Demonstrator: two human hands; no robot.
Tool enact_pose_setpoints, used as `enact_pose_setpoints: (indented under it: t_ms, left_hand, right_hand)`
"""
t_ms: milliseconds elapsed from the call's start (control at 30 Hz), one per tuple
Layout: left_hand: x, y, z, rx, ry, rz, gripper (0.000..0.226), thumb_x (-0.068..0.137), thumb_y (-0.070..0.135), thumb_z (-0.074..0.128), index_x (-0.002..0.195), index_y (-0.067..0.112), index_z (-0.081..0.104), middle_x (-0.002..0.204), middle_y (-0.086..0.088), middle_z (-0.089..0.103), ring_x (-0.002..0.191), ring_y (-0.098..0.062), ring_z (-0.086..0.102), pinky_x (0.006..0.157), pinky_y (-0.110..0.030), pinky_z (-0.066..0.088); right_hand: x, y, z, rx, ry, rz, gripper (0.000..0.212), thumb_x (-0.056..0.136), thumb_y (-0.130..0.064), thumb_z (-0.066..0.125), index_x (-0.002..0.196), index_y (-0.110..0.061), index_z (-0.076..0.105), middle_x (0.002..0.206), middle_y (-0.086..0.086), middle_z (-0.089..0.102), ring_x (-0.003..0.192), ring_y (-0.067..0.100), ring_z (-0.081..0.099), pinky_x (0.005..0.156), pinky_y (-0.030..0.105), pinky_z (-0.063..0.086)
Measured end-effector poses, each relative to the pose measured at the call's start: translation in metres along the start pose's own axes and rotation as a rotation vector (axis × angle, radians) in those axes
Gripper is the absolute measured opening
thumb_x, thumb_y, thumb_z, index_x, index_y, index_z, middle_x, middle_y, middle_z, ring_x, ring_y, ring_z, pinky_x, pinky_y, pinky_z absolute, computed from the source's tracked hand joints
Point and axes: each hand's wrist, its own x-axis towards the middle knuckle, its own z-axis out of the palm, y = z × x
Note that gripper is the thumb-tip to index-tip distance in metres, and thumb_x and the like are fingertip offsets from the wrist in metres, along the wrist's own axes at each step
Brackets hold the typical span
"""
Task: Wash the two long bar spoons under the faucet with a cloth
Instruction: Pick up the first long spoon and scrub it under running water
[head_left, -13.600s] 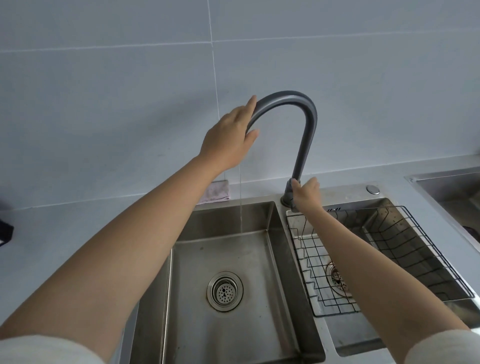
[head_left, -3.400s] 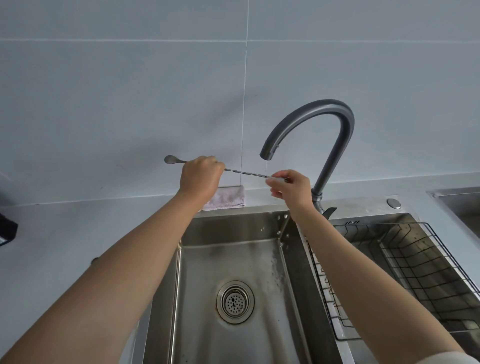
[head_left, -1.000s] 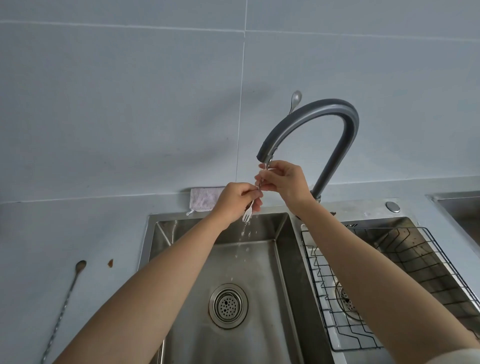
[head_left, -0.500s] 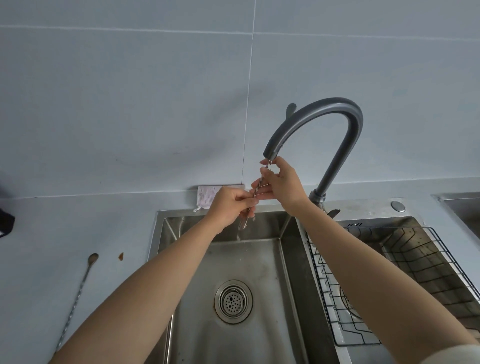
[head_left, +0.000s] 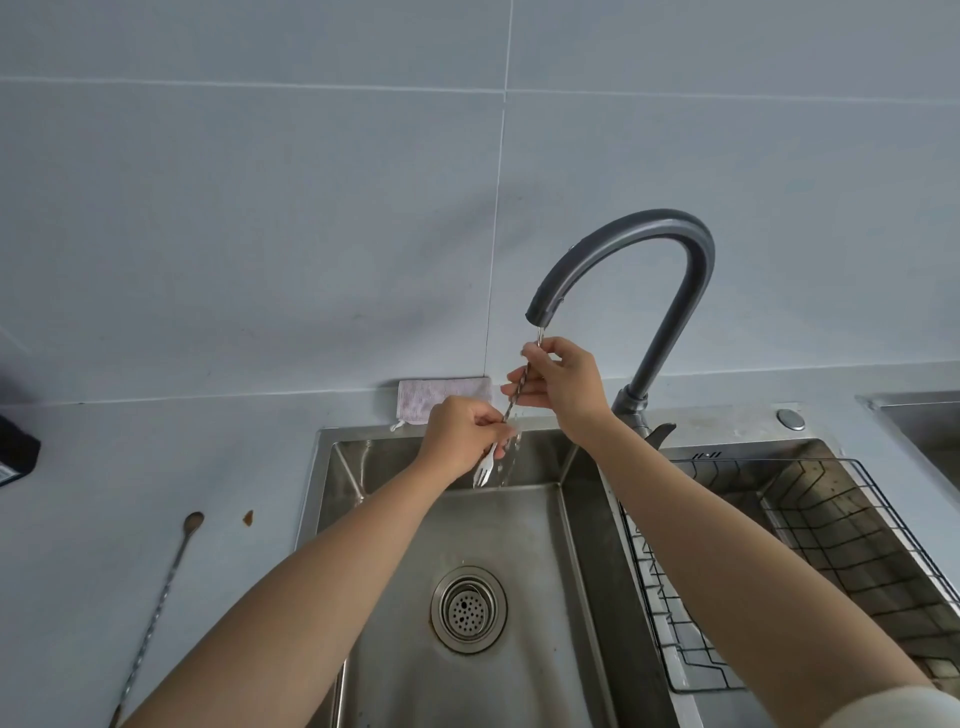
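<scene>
Both hands hold one long twisted bar spoon (head_left: 514, 397) nearly upright under the grey faucet's spout (head_left: 543, 306). My right hand (head_left: 563, 387) pinches its upper shaft. My left hand (head_left: 462, 434) grips lower down, just above its forked end (head_left: 483, 470), which points into the left basin. A thin stream of water runs down beside the fork. The spoon's bowl end is hidden behind the spout. A second bar spoon (head_left: 161, 603) lies on the counter at the left. A pale pink cloth (head_left: 441, 397) lies folded against the wall behind the sink.
The left sink basin (head_left: 524, 649) has a round drain strainer (head_left: 467, 608). A black wire rack (head_left: 810, 545) sits in the right basin. A dark object (head_left: 15, 457) stands at the counter's left edge. A small brown spot (head_left: 248, 517) marks the counter.
The spoon has been drawn a little downward, so its fork now hangs below my left hand. My hands are slightly further apart along the shaft.
</scene>
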Motion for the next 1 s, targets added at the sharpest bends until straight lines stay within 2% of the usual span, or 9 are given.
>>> enact_pose_setpoints:
  t_ms: [100, 167, 300, 433, 500, 567, 667, 833, 1000]
  left_hand:
    - [-0.003, -0.001, 0.002, 0.016, 0.004, -0.017, 0.011, 0.081, 0.005, 0.068, 0.083, -0.006, 0.07, 0.056, 0.0, 0.061, 0.037, 0.003, 0.056, 0.052, -0.013, 0.048]
    - [-0.005, -0.003, 0.003, 0.011, 0.009, -0.023, 0.012, 0.081, 0.005, 0.068, 0.084, -0.006, 0.07, 0.058, -0.002, 0.062, 0.033, 0.006, 0.054, 0.05, -0.009, 0.048]
    - [-0.01, -0.005, 0.005, 0.01, 0.016, -0.003, 0.011, 0.082, 0.003, 0.067, 0.082, -0.007, 0.07, 0.053, 0.0, 0.059, 0.032, 0.006, 0.053, 0.046, -0.009, 0.046]
    - [-0.012, -0.004, 0.005, 0.009, 0.03, 0.005, 0.012, 0.083, 0.003, 0.065, 0.082, -0.008, 0.07, 0.053, -0.001, 0.059, 0.032, 0.006, 0.053, 0.049, -0.01, 0.048]
    - [-0.013, -0.003, 0.005, 0.004, 0.029, 0.009, 0.014, 0.084, 0.004, 0.064, 0.083, -0.009, 0.069, 0.055, -0.005, 0.06, 0.032, 0.006, 0.053, 0.055, -0.018, 0.051]
    - [-0.015, -0.004, 0.006, -0.016, 0.028, 0.01, 0.014, 0.085, 0.003, 0.063, 0.086, -0.01, 0.069, 0.061, -0.009, 0.062, 0.033, 0.006, 0.053, 0.053, -0.017, 0.052]
    - [-0.016, -0.006, 0.004, -0.027, 0.032, -0.012, 0.015, 0.086, 0.002, 0.061, 0.092, -0.01, 0.069, 0.072, -0.012, 0.064, 0.033, 0.007, 0.055, 0.047, -0.006, 0.048]
    - [-0.018, -0.01, 0.002, 0.012, 0.022, -0.021, 0.017, 0.089, 0.003, 0.058, 0.097, -0.008, 0.068, 0.073, -0.012, 0.063, 0.039, 0.006, 0.054, 0.05, -0.005, 0.048]
    - [-0.021, -0.013, 0.002, 0.054, -0.025, -0.011, 0.02, 0.092, 0.003, 0.053, 0.098, -0.011, 0.066, 0.08, -0.018, 0.065, 0.054, -0.006, 0.058, 0.054, -0.008, 0.047]
  right_hand:
    - [-0.001, 0.002, -0.001, -0.001, -0.005, 0.003, 0.011, 0.096, -0.009, 0.046, 0.091, -0.003, 0.054, 0.068, 0.011, 0.062, 0.046, 0.009, 0.065, 0.052, 0.021, 0.057]
    - [-0.002, 0.002, -0.002, 0.016, -0.03, -0.011, 0.008, 0.092, 0.0, 0.051, 0.099, 0.0, 0.055, 0.071, 0.012, 0.062, 0.049, 0.008, 0.067, 0.055, 0.02, 0.058]
    - [-0.002, -0.001, -0.006, 0.045, -0.032, 0.002, 0.016, 0.086, 0.007, 0.056, 0.1, 0.0, 0.054, 0.074, 0.013, 0.062, 0.049, 0.01, 0.067, 0.057, 0.021, 0.059]
    - [-0.004, -0.002, -0.002, -0.039, -0.018, 0.049, 0.002, 0.093, -0.008, 0.052, 0.092, -0.009, 0.051, 0.07, 0.011, 0.062, 0.045, 0.011, 0.066, 0.051, 0.023, 0.058]
    - [-0.003, -0.002, 0.0, -0.063, -0.004, 0.049, 0.007, 0.096, -0.016, 0.048, 0.093, -0.01, 0.049, 0.069, 0.011, 0.061, 0.044, 0.012, 0.065, 0.047, 0.023, 0.056]
    - [-0.002, -0.003, 0.001, -0.045, 0.011, 0.048, 0.012, 0.097, -0.019, 0.046, 0.095, -0.008, 0.049, 0.068, 0.012, 0.06, 0.043, 0.012, 0.065, 0.046, 0.023, 0.056]
    - [-0.001, -0.003, 0.001, 0.025, -0.006, 0.035, 0.008, 0.095, -0.012, 0.049, 0.093, -0.004, 0.052, 0.07, 0.011, 0.062, 0.047, 0.011, 0.066, 0.052, 0.022, 0.058]
    - [-0.001, -0.004, -0.003, 0.179, -0.02, 0.025, 0.013, 0.089, 0.002, 0.055, 0.081, -0.008, 0.053, 0.071, 0.013, 0.061, 0.051, 0.014, 0.068, 0.059, 0.026, 0.059]
    - [-0.001, -0.004, -0.001, 0.117, 0.033, 0.057, 0.02, 0.093, -0.017, 0.053, 0.075, -0.01, 0.047, 0.068, 0.011, 0.062, 0.047, 0.014, 0.067, 0.053, 0.026, 0.058]
